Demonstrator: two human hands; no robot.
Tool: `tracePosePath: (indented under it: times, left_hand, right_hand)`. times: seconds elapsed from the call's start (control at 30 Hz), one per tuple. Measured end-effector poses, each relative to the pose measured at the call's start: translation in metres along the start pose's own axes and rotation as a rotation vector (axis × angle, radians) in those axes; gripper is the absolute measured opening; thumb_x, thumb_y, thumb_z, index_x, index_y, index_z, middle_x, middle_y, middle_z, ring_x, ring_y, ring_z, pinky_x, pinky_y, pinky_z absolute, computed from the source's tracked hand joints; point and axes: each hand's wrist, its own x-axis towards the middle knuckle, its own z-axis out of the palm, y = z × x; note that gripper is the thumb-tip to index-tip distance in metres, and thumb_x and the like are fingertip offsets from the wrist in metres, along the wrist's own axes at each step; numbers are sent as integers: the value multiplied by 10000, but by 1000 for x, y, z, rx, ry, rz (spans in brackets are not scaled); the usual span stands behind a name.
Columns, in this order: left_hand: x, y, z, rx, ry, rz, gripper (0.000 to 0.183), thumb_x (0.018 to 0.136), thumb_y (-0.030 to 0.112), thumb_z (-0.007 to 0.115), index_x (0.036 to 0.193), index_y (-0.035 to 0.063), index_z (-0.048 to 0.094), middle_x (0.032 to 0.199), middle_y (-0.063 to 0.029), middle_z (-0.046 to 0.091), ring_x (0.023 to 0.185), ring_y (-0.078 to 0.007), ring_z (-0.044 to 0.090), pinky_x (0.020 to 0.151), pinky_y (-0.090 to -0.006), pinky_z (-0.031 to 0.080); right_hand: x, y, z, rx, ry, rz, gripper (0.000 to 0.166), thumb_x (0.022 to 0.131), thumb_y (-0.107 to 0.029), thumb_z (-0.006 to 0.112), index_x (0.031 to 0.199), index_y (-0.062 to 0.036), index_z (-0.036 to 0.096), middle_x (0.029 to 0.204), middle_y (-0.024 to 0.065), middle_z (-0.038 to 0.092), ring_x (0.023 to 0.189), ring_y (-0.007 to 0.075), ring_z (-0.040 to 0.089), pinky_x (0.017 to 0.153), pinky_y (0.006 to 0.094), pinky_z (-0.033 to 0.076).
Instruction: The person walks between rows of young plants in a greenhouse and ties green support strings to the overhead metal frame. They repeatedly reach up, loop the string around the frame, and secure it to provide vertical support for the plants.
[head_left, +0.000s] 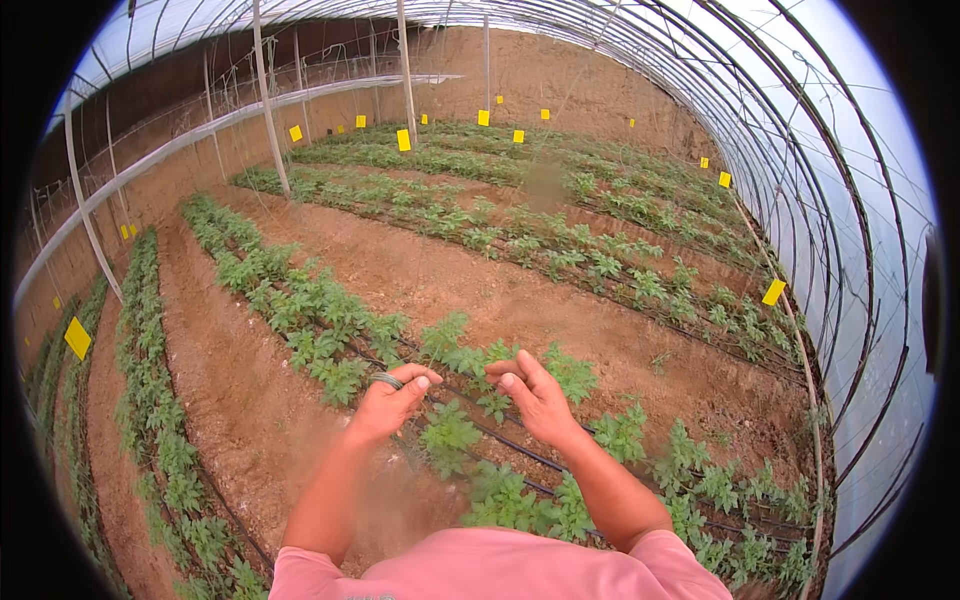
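My left hand is raised over a row of young leafy plants, thumb and forefinger tips close together. A few turns of green twine loop around its fingers. Facing it, my right hand hovers at the same height with thumb and fingers bent inward. A gap separates the two hands, and any thin strand across it is too fine to make out. Tomato-like plants grow below and between the hands. Black drip irrigation hoses run along the soil through this row.
Bare soil paths divide further plant rows. Upright posts and hanging strings stand to the left. Yellow sticky traps hang around the greenhouse. On the right, curved frame ribs carry plastic film, with a long pole low beside them.
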Motion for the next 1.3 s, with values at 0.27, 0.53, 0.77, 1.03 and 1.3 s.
tracePosePath:
  times: [0.27, 0.53, 0.77, 1.03, 1.3]
  left_hand:
    - [-19, -24, 27, 33, 45, 63, 229, 1006, 244, 569, 1067, 49, 673, 656, 77, 435, 577, -25, 336, 511, -221, 271]
    - [-12, -26, 48, 86, 48, 131, 202, 1002, 202, 568, 1051, 36, 673, 619, 84, 424, 538, -14, 314, 475, -212, 237]
    - [-10, -39, 49, 140, 71, 251, 219, 1008, 217, 561, 1063, 37, 672, 658, 72, 457, 567, -30, 335, 496, -239, 285]
    - [-10, -27, 58, 138, 47, 165, 271, 1025, 279, 542, 1068, 47, 676, 738, 26, 503, 651, -59, 384, 554, -286, 338]
    - [-11, -26, 55, 126, 155, 249, 220, 1002, 223, 577, 1056, 39, 685, 660, 61, 476, 581, -39, 367, 502, -244, 316]
  right_hand:
    - [118, -130, 1, 293, 316, -465, 191, 1027, -139, 485, 936, 17, 547, 870, 110, 666, 725, 149, 640, 692, 303, 533]
    - [233, -336, -141, -1261, 1125, -688, 296, 935, -287, 628, 973, 4, 580, 838, 218, 701, 804, 307, 717, 667, 421, 565]
    - [264, -405, -151, -1710, 893, -589, 273, 861, -45, 513, 1114, -38, 615, 1011, 182, 679, 991, 361, 644, 835, 479, 527]
    - [282, -387, -165, -1873, 848, -674, 217, 899, -72, 586, 1107, -16, 561, 995, 184, 689, 978, 337, 665, 793, 460, 530]
    - [281, -397, -199, -1441, 794, -957, 297, 939, -120, 537, 1211, -74, 647, 980, 151, 726, 951, 337, 689, 840, 409, 539]
